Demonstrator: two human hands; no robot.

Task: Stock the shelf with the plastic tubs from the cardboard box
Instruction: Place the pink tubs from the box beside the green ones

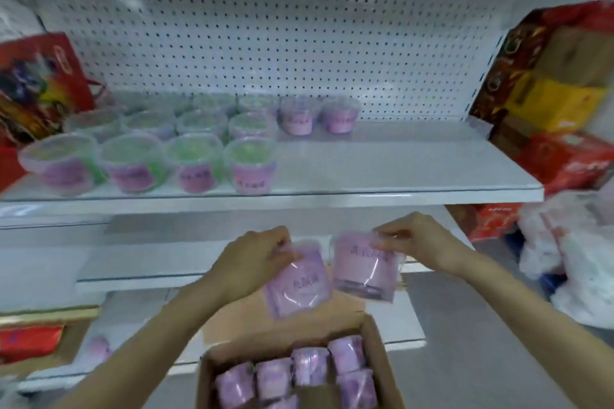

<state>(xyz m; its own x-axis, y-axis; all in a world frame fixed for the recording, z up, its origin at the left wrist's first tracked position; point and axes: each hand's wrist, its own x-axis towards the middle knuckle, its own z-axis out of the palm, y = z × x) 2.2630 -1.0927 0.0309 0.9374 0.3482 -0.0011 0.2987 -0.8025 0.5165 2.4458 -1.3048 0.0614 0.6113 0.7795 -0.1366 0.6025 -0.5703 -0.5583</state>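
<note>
Carrying two tubs from box to shelf. The left tub (299,279) and right tub (365,266), both with lilac labels, are held in the air side by side, almost touching, above the box (378,342) and below the front lip of the shelf (415,169). The left hand (255,256) grasps the left tub at its upper rim, fingers curled over the edge. The right hand (418,242) pinches the right tub at its top between thumb and fingertips. Both tubs hang tilted rather than upright. Blur makes it hard to say whether the lids are seated.

The open box below holds further tubs (299,372) packed in rows, so the task appears to be partly done. On the shelf, stocked tubs (186,149) fill the left half in rows, and a pair (319,116) stands at the back just right of them. The right half of the shelf is bare.

Step in hand, as judged: transfer from box to shelf. The next move calls for lifting both tubs over the lip, turning them upright with labels forward, and setting them down in front of the rear pair without knocking the neighbouring row.

Surroundings: pegboard (299,43) behind, a red bag (36,83) at left, red cartons (564,156) and a white sack (581,259) at right.
</note>
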